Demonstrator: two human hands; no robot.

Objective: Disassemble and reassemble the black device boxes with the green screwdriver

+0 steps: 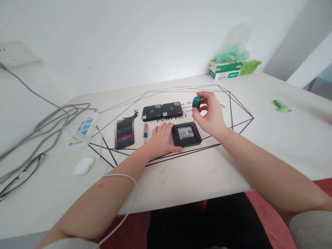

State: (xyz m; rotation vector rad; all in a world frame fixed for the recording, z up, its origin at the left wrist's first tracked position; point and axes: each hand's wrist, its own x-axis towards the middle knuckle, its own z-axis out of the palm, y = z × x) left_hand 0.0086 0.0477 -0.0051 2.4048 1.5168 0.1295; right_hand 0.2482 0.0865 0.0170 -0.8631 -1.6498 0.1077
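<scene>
A black square box (187, 135) lies on the table mat, its labelled underside facing up. My left hand (163, 141) rests beside it with fingers spread, touching its left edge. In my right hand (209, 112) is a green-handled screwdriver (196, 102), held upright between thumb and fingers, its tip at the upper right corner of the box. Two similar black boxes (152, 112) (172, 109) lie side by side behind. Left of my left hand is a second screwdriver (145, 129) with a pinkish and blue handle.
A blurred-out dark object (125, 132) lies left of the second screwdriver. Farther left are a power strip (84, 129), grey cables and a white case (84, 166). Green-and-white boxes (225, 70) stand at the back right; a green wrapper (282, 105) lies at the right.
</scene>
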